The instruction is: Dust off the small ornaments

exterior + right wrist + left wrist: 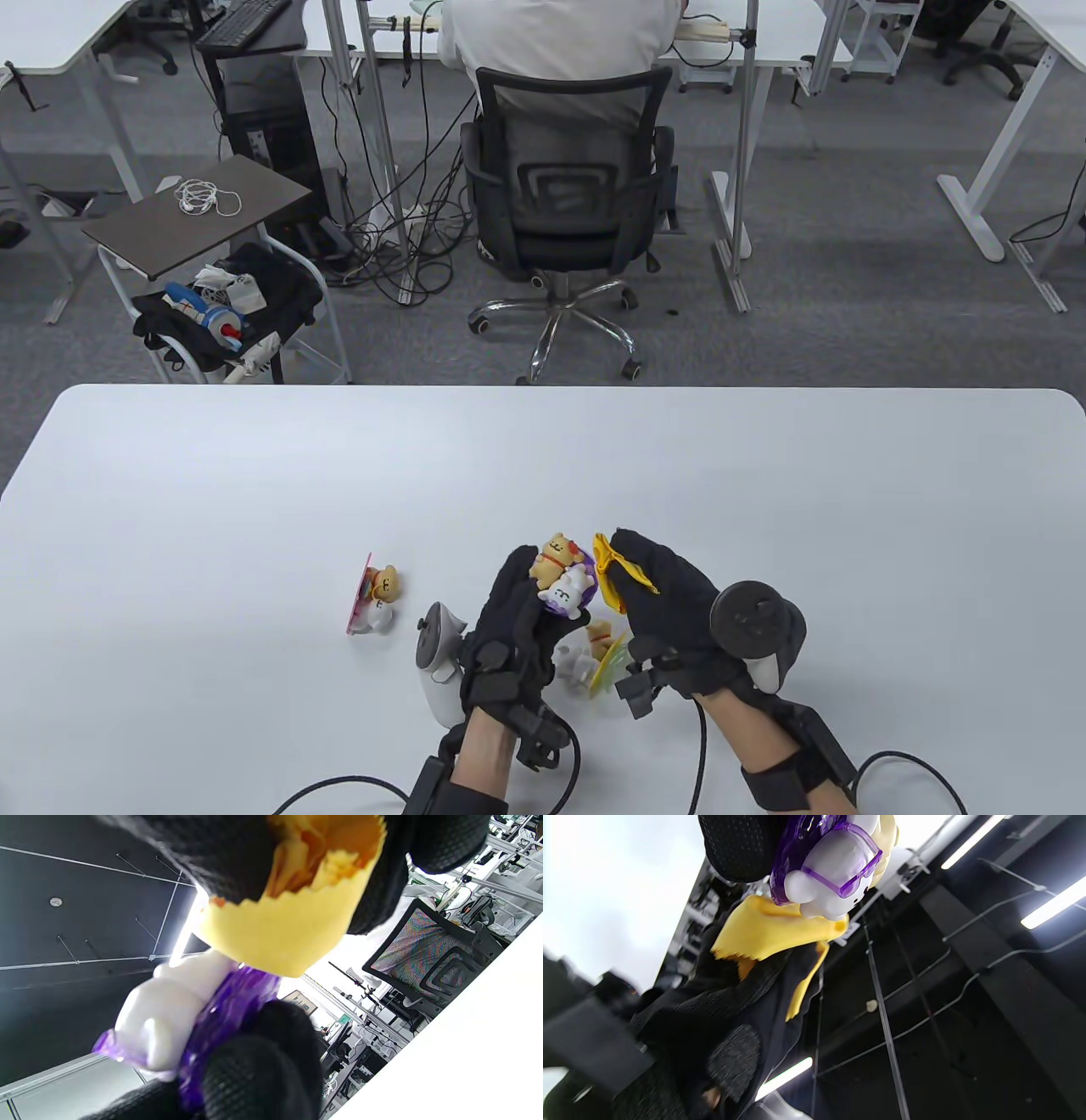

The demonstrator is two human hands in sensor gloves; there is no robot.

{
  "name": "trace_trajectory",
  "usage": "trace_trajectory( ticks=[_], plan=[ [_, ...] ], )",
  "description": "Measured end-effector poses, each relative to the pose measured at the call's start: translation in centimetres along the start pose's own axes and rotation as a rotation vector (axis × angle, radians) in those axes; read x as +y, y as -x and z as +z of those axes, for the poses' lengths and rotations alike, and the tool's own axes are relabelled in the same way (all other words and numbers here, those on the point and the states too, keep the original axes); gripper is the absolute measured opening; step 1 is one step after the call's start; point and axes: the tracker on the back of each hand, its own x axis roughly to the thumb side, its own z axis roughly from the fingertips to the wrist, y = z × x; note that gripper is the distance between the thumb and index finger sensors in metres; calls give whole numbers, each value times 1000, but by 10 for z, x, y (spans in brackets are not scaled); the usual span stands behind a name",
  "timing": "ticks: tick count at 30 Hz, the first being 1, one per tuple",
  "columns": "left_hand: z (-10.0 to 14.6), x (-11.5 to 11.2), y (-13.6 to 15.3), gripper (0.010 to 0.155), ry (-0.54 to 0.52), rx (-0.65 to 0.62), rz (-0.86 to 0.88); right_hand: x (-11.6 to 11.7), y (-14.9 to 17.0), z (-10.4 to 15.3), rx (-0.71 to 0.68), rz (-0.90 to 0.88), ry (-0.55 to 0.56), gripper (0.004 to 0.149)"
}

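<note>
My left hand [517, 611] grips a purple-based ornament [564, 581] with an orange bear and a white figure, lifted above the table. It shows close up in the left wrist view [831, 870] and the right wrist view [191, 1014]. My right hand [670, 594] pinches a yellow cloth [619, 573] right beside the ornament; the cloth touches it in the wrist views [772, 929] [288, 938]. A pink-backed ornament [375, 594] lies on the table to the left. A yellow-backed ornament [594, 654] lies between my hands, partly hidden.
The white table [254, 475] stretches wide around the ornaments. Beyond its far edge stand an office chair [564, 212] with a seated person and a small cart [229, 306].
</note>
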Motion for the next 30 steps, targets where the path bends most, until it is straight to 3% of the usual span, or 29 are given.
trace_trajectory(
  ticks=[8,13,18,22,26,29,30],
  plan=[
    [8,13,-4,58,-130,-40,18,23,-11,14,-113,128,-90,47],
    [9,18,-4,58,-151,-48,38,22,-18,14,-174,171,-107,46],
    [3,10,-5,54,-18,-18,72,-8,-13,0,-51,9,-39,44],
    [-3,0,-2,54,89,62,-7,-9,-7,-3,5,-21,-73,45],
    [1,3,-11,54,11,5,-23,-3,-8,-2,-28,-37,-148,45],
    [7,14,-16,54,-88,-1,-41,8,-11,0,-60,48,-215,44],
    [9,18,-16,54,-131,4,-36,11,-13,0,-38,83,-296,44]
  ],
)
